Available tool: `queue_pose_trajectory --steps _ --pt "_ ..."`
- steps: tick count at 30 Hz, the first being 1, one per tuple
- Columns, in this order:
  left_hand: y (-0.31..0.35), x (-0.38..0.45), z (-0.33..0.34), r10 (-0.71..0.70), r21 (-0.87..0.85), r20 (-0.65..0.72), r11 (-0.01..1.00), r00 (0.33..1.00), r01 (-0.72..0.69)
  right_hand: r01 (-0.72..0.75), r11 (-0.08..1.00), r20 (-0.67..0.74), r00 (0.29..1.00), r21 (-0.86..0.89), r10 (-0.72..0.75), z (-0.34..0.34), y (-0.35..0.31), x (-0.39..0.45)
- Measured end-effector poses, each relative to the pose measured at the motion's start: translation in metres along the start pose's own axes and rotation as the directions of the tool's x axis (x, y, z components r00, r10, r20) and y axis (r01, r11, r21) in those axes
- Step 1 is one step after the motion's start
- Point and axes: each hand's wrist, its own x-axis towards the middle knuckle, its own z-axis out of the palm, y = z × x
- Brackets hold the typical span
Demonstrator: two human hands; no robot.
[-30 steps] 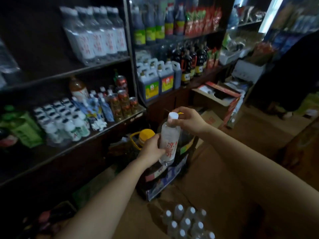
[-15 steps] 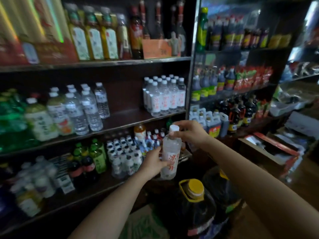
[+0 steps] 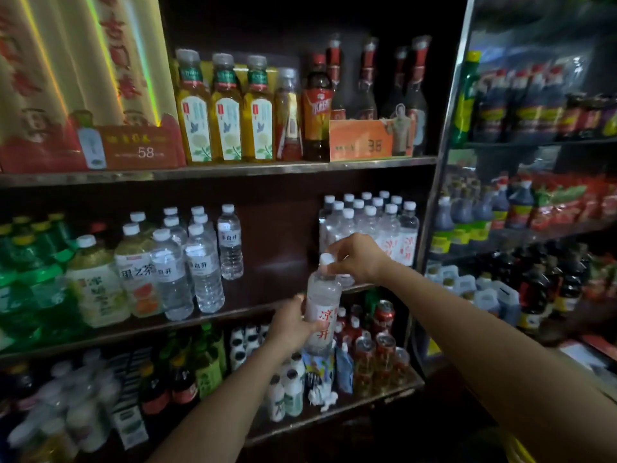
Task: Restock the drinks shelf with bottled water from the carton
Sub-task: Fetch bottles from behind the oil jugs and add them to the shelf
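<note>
I had 1 bottle of water (image 3: pixel 323 309) upright between my 2 hands, out in front of the middle shelf (image 3: pixel 253 307) and not yet resting on it. My left hand (image 3: pixel 289 324) was curled round the lower body, over the red-lettered label, and took the weight. My right hand (image 3: pixel 359 259) pinched the white cap (image 3: pixel 326 259) from above and steadied the top.

It looked full, so I judged it moderately heavy for its size, with the load sitting low. The thin clear plastic would probably give under a hard squeeze, and the smooth label could slip in a loose palm. The cap and neck seemed the stiffest part, good for guiding but poor for carrying. The firmer hold was round the body, below the shoulder, with the base free to land flat.

Beyond my right hand, the matching red-lettered bottles (image 3: pixel 397 235) stood packed at the right end of that shelf. Bare shelf lay to their left, and I judged that gap to be the landing place. Farther left stood other water bottles (image 3: pixel 203 262). No carton was in view.
</note>
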Motion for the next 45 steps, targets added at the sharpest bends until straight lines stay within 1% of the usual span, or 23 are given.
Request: queue_pose_trajectory --steps 5,8,12,16,19,22,24,26,29,33,36,39,42,45 --pt "-0.008 0.072 0.000 0.022 0.025 -0.026 0.999 0.999 -0.022 0.028 0.989 -0.004 1.000 -0.143 -0.029 -0.003 0.014 0.069" --pt "-0.012 0.107 0.005 0.015 -0.007 -0.025 1.000 1.000 -0.015 0.055 0.973 0.026 0.998 -0.222 -0.050 0.002 0.023 0.110" --pt "-0.024 0.155 0.013 -0.022 -0.066 -0.063 0.998 0.998 0.018 0.080 0.932 0.059 0.996 -0.354 -0.063 0.005 0.034 0.160" --pt "-0.028 0.197 0.019 -0.014 -0.026 -0.078 1.000 0.997 0.012 0.094 0.864 0.067 0.995 -0.494 -0.070 0.002 0.045 0.201" --pt "-0.034 0.224 0.022 0.010 0.019 -0.112 1.000 0.994 -0.008 0.138 0.773 0.084 0.990 -0.619 -0.110 -0.002 0.049 0.224" --pt "-0.039 0.250 0.022 0.044 0.064 -0.116 0.997 0.992 -0.036 0.156 0.711 0.075 0.987 -0.685 -0.144 -0.003 0.057 0.249" --pt "-0.039 0.266 0.021 0.060 0.100 -0.124 0.994 0.991 -0.048 0.154 0.716 0.069 0.987 -0.681 -0.147 -0.001 0.061 0.265" --pt "-0.039 0.282 0.019 0.079 0.148 -0.143 0.987 0.987 -0.058 0.160 0.748 0.067 0.986 -0.644 -0.153 0.001 0.065 0.280" --pt "-0.043 0.301 0.017 0.099 0.159 -0.157 0.984 0.983 -0.074 0.165 0.778 0.070 0.985 -0.606 -0.155 0.004 0.075 0.300" --pt "-0.047 0.317 0.012 0.062 0.164 -0.161 0.986 0.985 -0.036 0.197 0.777 0.087 0.980 -0.597 -0.181 0.011 0.081 0.319" --pt "-0.049 0.324 0.011 0.048 0.176 -0.197 0.984 0.979 -0.013 0.216 0.786 0.085 0.975 -0.579 -0.205 0.013 0.078 0.325" --pt "-0.049 0.329 0.010 0.037 0.203 -0.197 0.979 0.980 0.004 0.215 0.800 0.078 0.975 -0.560 -0.207 0.013 0.078 0.327" --pt "-0.044 0.328 0.008 0.038 0.226 -0.203 0.974 0.979 0.009 0.204 0.778 0.058 0.976 -0.595 -0.212 0.014 0.079 0.325" --pt "-0.040 0.324 0.007 0.015 0.207 -0.194 0.978 0.981 0.026 0.183 0.774 0.017 0.976 -0.606 -0.217 0.013 0.080 0.315"
